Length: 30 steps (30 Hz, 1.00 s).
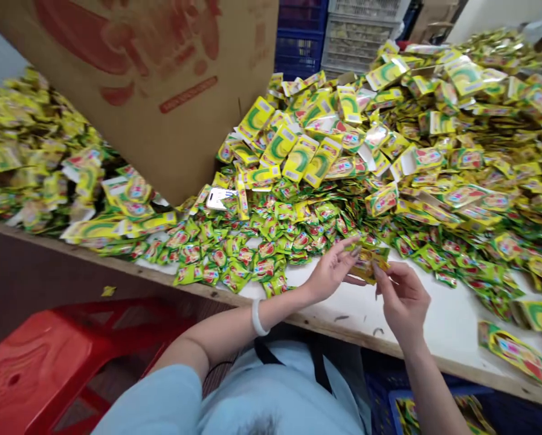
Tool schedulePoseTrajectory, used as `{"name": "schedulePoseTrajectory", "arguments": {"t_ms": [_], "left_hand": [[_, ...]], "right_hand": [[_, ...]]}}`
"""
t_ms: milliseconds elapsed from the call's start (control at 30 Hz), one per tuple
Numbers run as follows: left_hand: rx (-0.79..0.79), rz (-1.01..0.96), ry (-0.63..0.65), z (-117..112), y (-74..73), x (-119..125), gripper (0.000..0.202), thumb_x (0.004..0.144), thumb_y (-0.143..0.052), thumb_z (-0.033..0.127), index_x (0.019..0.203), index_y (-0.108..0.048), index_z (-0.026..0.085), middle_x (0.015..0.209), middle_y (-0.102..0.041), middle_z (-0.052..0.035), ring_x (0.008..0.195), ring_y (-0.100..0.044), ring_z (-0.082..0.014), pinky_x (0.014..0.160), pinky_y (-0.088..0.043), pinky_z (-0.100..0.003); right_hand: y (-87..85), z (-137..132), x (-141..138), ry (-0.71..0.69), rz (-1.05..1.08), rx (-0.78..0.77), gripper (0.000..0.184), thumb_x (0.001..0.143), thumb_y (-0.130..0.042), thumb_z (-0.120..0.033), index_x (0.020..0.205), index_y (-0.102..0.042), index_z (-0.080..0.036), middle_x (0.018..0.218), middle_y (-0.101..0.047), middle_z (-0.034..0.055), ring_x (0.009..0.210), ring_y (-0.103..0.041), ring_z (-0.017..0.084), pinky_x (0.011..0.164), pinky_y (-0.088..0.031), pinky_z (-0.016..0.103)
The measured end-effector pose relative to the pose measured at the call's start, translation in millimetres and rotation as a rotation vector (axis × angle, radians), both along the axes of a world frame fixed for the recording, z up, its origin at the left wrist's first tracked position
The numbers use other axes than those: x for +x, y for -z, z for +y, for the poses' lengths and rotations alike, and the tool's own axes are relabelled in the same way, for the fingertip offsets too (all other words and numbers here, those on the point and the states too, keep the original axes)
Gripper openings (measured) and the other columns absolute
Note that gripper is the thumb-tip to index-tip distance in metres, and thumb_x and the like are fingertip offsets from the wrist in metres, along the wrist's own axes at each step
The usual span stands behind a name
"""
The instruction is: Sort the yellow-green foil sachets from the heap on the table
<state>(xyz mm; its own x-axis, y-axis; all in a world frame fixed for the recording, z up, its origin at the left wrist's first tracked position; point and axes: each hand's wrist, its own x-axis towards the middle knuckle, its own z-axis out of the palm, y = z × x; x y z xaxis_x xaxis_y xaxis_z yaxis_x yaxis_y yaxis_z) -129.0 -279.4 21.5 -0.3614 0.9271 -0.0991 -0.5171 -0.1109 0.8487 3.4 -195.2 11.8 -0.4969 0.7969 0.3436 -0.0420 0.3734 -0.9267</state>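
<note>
Above the white tabletop [275, 314], near its front edge, both hands meet at a few small yellow-gold sachets [364, 266]. My left hand [327, 273], with a pale bracelet at the wrist, is closed around their left side. From the right, my right hand [405, 297] pinches the same sachets between thumb and fingers. How many sachets there are I cannot tell. Just beyond the hands lies a spread of green sachets with red watermelon pictures [264, 251]. A flat yellow-green carton [514, 351] rests at the table's right front.
Yellow cartons [298, 154] are heaped behind the sachets. A large cardboard box [175, 133] leans at the left, with a phone [219, 198] by its lower corner. Plastic crates [361, 39] stand at the back. A red stool [35, 368] and a blue basket [382, 399] are below the table.
</note>
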Motion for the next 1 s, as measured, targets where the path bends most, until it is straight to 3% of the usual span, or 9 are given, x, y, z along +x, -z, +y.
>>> {"name": "schedulePoseTrajectory", "arguments": {"t_ms": [100, 200, 267, 333, 433, 533, 733, 900, 1000], "left_hand": [[-0.078, -0.075, 0.1, -5, -1.3, -12, 0.065, 0.079, -0.065, 0.067, 0.125, -0.06, 0.022, 0.114, -0.068, -0.0119, 0.078, -0.072, -0.0204, 0.067, -0.061, -0.035], [-0.156, -0.058, 0.191, -9, 1.6, -22, 0.057, 0.069, -0.077, 0.062, 0.102, -0.069, 0.016, 0.096, -0.071, -0.0082, 0.072, -0.068, -0.0175, 0.065, -0.06, -0.034], [-0.172, -0.007, 0.153, -10, 4.9, -26, 0.051, 0.064, -0.082, 0.059, 0.085, -0.069, 0.014, 0.081, -0.068, -0.0037, 0.071, -0.064, -0.0152, 0.063, -0.057, -0.029], [-0.165, 0.039, 0.014, -10, 7.2, -27, 0.046, 0.065, -0.082, 0.056, 0.077, -0.067, 0.014, 0.074, -0.064, -0.001, 0.068, -0.061, -0.0128, 0.059, -0.053, -0.023], [-0.129, 0.017, -0.22, -7, 7.3, -19, 0.038, 0.072, -0.078, 0.05, 0.088, -0.067, 0.018, 0.076, -0.067, -0.0008, 0.068, -0.062, -0.0137, 0.06, -0.051, -0.023], [-0.1, -0.027, -0.339, -6, 5.4, -2, 0.034, 0.077, -0.074, 0.046, 0.098, -0.06, 0.022, 0.083, -0.071, -0.0025, 0.078, -0.069, -0.0207, 0.067, -0.057, -0.032], [-0.073, -0.001, -0.391, -8, 3.6, 13, 0.043, 0.085, -0.06, 0.061, 0.108, -0.053, 0.025, 0.107, -0.072, -0.0068, 0.101, -0.071, -0.0256, 0.083, -0.06, -0.039], [-0.194, 0.221, -0.338, -14, 3.9, 0, 0.056, 0.071, -0.076, 0.057, 0.116, -0.062, 0.026, 0.1, -0.076, -0.0038, 0.094, -0.073, -0.027, 0.085, -0.061, -0.04], [-0.241, 0.48, -0.428, 3, 9.1, -19, 0.056, 0.076, -0.071, 0.055, 0.123, -0.064, 0.025, 0.088, -0.077, -0.0028, 0.082, -0.074, -0.0257, 0.072, -0.063, -0.037]], "right_hand": [[-4.1, 7, 8, -0.14, -0.132, 0.111, 0.014, 0.089, -0.066, -0.032, 0.081, -0.063, -0.021, 0.08, -0.061, 0.002, 0.065, -0.057, 0.014, 0.052, -0.051, 0.026], [-9.7, 17, 16, -0.273, -0.29, 0.232, 0.012, 0.089, -0.064, -0.031, 0.082, -0.064, -0.023, 0.076, -0.064, 0.002, 0.061, -0.057, 0.015, 0.05, -0.051, 0.026], [-10.9, 21, 17, -0.296, -0.322, 0.256, 0.011, 0.089, -0.064, -0.03, 0.081, -0.064, -0.023, 0.078, -0.065, 0.0024, 0.061, -0.057, 0.015, 0.049, -0.05, 0.025], [-9.1, 19, 11, -0.237, -0.232, 0.2, 0.01, 0.088, -0.066, -0.029, 0.08, -0.064, -0.023, 0.088, -0.065, 0.0043, 0.076, -0.063, 0.018, 0.057, -0.053, 0.026], [-1.9, 2, -6, -0.015, 0.086, -0.024, 0.012, 0.086, -0.069, -0.03, 0.081, -0.06, -0.023, 0.106, -0.064, 0.006, 0.105, -0.064, 0.021, 0.08, -0.056, 0.032], [6.4, -24, -30, 0.117, 0.26, -0.22, 0.018, 0.088, -0.067, -0.032, 0.082, -0.054, -0.022, 0.115, -0.064, 0.0074, 0.109, -0.064, 0.021, 0.09, -0.053, 0.038], [12.0, -46, -62, 0.26, 0.252, -0.219, 0.019, 0.09, -0.064, -0.034, 0.079, -0.052, -0.024, 0.111, -0.064, 0.0081, 0.116, -0.058, 0.024, 0.102, -0.045, 0.048], [3.6, -49, -71, 0.212, 0.381, -0.374, 0.03, 0.085, -0.068, -0.049, 0.077, -0.049, -0.027, 0.081, -0.059, 0.0011, 0.082, -0.062, 0.021, 0.085, -0.056, 0.042], [3.0, -29, -85, 0.08, 0.548, -0.579, 0.06, 0.065, -0.082, -0.06, 0.102, -0.048, -0.028, 0.088, -0.064, -0.0012, 0.081, -0.066, 0.021, 0.081, -0.059, 0.042]]}}
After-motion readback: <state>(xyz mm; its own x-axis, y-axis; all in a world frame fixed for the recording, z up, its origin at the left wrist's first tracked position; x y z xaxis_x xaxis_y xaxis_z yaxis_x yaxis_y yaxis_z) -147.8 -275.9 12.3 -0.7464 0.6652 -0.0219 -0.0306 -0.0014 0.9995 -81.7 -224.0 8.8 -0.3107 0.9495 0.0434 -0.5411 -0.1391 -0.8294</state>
